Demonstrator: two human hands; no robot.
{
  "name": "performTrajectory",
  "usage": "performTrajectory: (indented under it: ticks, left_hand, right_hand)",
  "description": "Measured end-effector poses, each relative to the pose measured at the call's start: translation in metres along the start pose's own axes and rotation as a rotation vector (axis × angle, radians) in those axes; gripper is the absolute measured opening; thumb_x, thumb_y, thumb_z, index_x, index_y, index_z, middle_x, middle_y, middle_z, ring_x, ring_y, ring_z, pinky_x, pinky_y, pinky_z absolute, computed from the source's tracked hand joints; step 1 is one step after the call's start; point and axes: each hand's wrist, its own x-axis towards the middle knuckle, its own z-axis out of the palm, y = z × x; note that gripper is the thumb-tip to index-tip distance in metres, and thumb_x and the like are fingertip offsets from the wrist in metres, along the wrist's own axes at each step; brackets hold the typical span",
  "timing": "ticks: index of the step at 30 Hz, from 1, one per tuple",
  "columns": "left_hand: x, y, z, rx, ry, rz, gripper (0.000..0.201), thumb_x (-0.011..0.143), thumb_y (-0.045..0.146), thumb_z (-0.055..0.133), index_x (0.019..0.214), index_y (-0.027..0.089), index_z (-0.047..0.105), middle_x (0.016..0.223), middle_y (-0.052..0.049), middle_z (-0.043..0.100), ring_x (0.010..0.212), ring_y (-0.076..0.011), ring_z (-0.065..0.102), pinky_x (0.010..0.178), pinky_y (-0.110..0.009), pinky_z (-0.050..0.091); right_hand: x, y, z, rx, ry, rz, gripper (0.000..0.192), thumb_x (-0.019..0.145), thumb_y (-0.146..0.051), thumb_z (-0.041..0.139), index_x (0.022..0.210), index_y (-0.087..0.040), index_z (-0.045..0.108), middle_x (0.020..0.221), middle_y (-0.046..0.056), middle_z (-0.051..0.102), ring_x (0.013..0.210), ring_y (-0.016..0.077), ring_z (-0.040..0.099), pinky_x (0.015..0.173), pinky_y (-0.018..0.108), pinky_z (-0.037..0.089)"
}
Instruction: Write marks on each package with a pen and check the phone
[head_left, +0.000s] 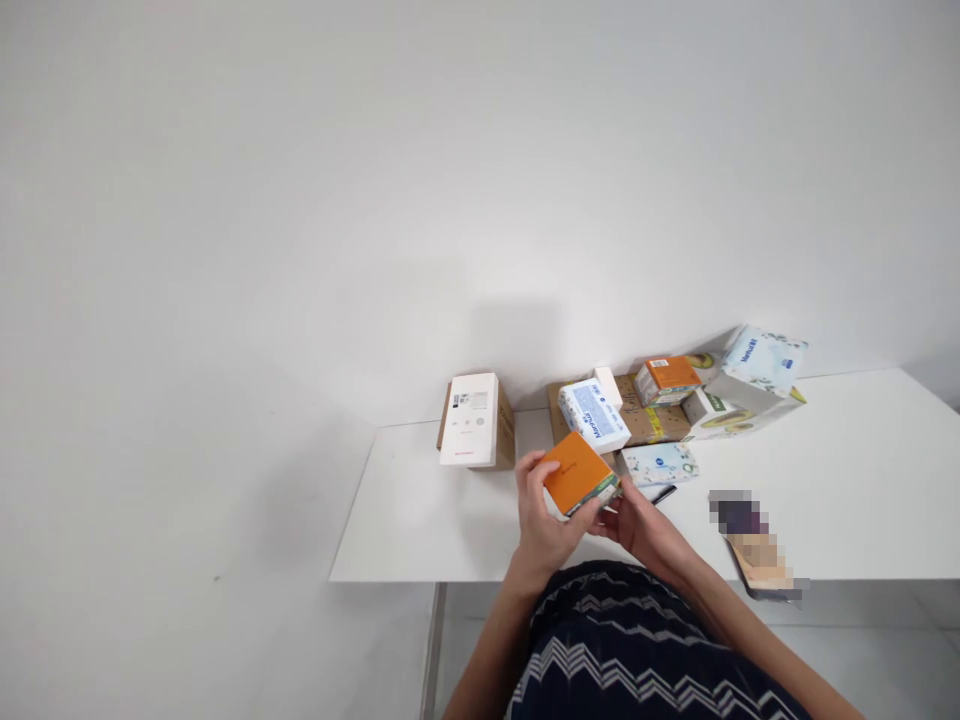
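Between my two hands is a small orange box (576, 474) with a green printed side, raised above the front of the white table. My left hand (541, 515) grips its left side, fingers curled over the top and thumb along the near edge. At the lower right corner, my right hand (636, 522) also closes on the box; some of its fingers are hidden beneath. Just behind the held box lies a blue-and-white tissue pack (594, 415). Another tissue pack (660, 464) rests to the right, with a black pen (664, 494) near my right hand.
On the left, a white box (469, 420) sits on a brown carton (505, 430). Along the wall, a long cardboard box (645, 424) bears a second orange box (669, 380). A tissue pack (763, 362) tops the avocado-printed box (739, 422). A pixelated object (757, 550) overlaps the table's front edge.
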Motion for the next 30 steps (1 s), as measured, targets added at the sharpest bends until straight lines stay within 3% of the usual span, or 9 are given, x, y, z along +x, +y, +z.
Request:
performTrajectory:
  ticks: [5, 11, 16, 19, 24, 30]
  left_hand:
    - [0.005, 0.011, -0.003, 0.048, -0.046, 0.164, 0.061, 0.073, 0.025, 0.071, 0.127, 0.020, 0.043, 0.129, -0.016, 0.040, 0.125, -0.0300, 0.044, 0.100, -0.050, 0.045]
    - [0.002, 0.017, -0.004, -0.042, -0.153, 0.139, 0.066, 0.074, 0.021, 0.070, 0.133, 0.021, 0.039, 0.122, -0.014, 0.046, 0.117, -0.0267, 0.050, 0.094, -0.044, 0.050]
    - [0.001, 0.019, 0.000, -0.106, -0.163, 0.102, 0.065, 0.072, 0.024, 0.073, 0.130, 0.023, 0.043, 0.122, -0.012, 0.047, 0.116, -0.0266, 0.051, 0.094, -0.044, 0.050]
    - [0.001, 0.024, 0.000, -0.236, -0.163, -0.065, 0.065, 0.071, 0.029, 0.075, 0.129, 0.024, 0.045, 0.126, -0.012, 0.048, 0.115, -0.0270, 0.053, 0.094, -0.042, 0.050]
    - [0.006, 0.033, -0.002, -0.661, -0.157, -0.534, 0.063, 0.072, 0.040, 0.075, 0.126, 0.026, 0.045, 0.119, -0.008, 0.061, 0.102, -0.0242, 0.063, 0.087, -0.037, 0.053]
    - [0.011, 0.031, 0.003, -1.011, -0.085, -0.832, 0.051, 0.078, 0.054, 0.066, 0.116, 0.022, 0.055, 0.116, -0.008, 0.067, 0.114, -0.0268, 0.061, 0.098, -0.041, 0.048]
  right_hand:
    - [-0.009, -0.004, 0.012, 0.129, -0.058, -0.038, 0.051, 0.090, -0.062, 0.042, 0.120, -0.027, 0.063, 0.115, 0.008, 0.071, 0.109, 0.0261, 0.063, 0.101, 0.045, 0.042]
    - [-0.025, -0.003, 0.018, 0.174, -0.100, -0.038, 0.060, 0.088, -0.066, 0.041, 0.135, -0.030, 0.051, 0.121, 0.011, 0.068, 0.111, 0.0293, 0.063, 0.100, 0.052, 0.041]
    - [-0.034, -0.005, 0.008, 0.131, -0.051, -0.059, 0.060, 0.088, -0.068, 0.039, 0.130, -0.028, 0.054, 0.125, 0.010, 0.066, 0.110, 0.0284, 0.063, 0.098, 0.049, 0.043]
    - [-0.035, -0.010, 0.002, 0.077, 0.033, -0.096, 0.056, 0.089, -0.066, 0.038, 0.121, -0.025, 0.059, 0.123, 0.009, 0.067, 0.111, 0.0272, 0.062, 0.096, 0.045, 0.045]
    - [-0.033, -0.021, -0.002, -0.035, 0.192, -0.200, 0.046, 0.089, -0.060, 0.045, 0.112, -0.025, 0.063, 0.120, 0.008, 0.068, 0.108, 0.0275, 0.063, 0.091, 0.043, 0.049]
    - [-0.041, -0.019, -0.005, -0.229, 0.055, -0.348, 0.054, 0.083, -0.053, 0.061, 0.133, -0.035, 0.053, 0.147, 0.005, 0.048, 0.131, 0.0297, 0.047, 0.099, 0.043, 0.045]
